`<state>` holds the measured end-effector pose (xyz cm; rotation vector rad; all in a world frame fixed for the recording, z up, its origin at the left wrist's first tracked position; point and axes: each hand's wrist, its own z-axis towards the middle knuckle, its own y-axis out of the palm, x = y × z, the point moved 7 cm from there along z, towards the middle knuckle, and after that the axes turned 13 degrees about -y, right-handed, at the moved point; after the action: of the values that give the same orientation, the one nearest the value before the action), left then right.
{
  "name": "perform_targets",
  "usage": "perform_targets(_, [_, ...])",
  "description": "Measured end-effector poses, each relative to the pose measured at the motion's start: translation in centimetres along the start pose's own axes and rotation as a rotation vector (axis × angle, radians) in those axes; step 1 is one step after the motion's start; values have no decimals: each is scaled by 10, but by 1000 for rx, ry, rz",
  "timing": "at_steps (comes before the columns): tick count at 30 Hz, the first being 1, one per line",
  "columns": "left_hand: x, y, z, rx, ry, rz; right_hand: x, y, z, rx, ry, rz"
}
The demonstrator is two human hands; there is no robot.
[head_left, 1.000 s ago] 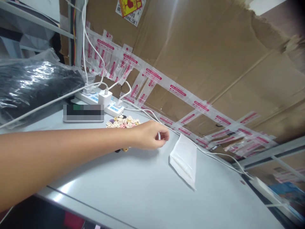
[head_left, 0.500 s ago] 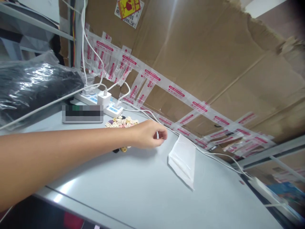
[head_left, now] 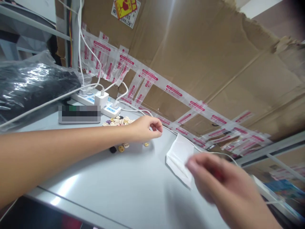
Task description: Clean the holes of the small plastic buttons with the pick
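Observation:
My left hand (head_left: pixel 148 128) reaches in from the left over the grey table, its fingers curled toward the thumb. Whatever it may hold is hidden. Partly behind that forearm lies a pile of small bead-like pieces (head_left: pixel 120 120), mostly cream, some purple, yellow and black. On the near side are a black piece (head_left: pixel 112 149) and a yellow piece (head_left: pixel 121 148); a single yellow piece (head_left: pixel 146 144) sits just below my left hand. At the right, my right hand (head_left: pixel 221 184) is blurred and half closed, a red spot showing inside it, beside a white paper packet (head_left: pixel 177 152).
A white power strip (head_left: pixel 111 109) with a charger (head_left: pixel 101 99) and cables stands behind the pile. A phone-like device (head_left: pixel 79 115) lies left of it, near a black plastic-wrapped bundle (head_left: pixel 35 86). Taped cardboard (head_left: pixel 190 63) closes off the back.
My right hand has come into view from the lower right, over the packet's edge. My left hand has shifted slightly up and left; a yellow piece now shows beneath it.

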<state>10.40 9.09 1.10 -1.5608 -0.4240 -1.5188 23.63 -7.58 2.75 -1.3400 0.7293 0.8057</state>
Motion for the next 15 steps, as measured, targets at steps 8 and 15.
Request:
perform_targets(8, [-12,3,7,-52,-105,-283,52,19,93,231,-4,354])
perform_targets(15, [-11,22,3,-169,-97,-231,61,28,81,236,-66,370])
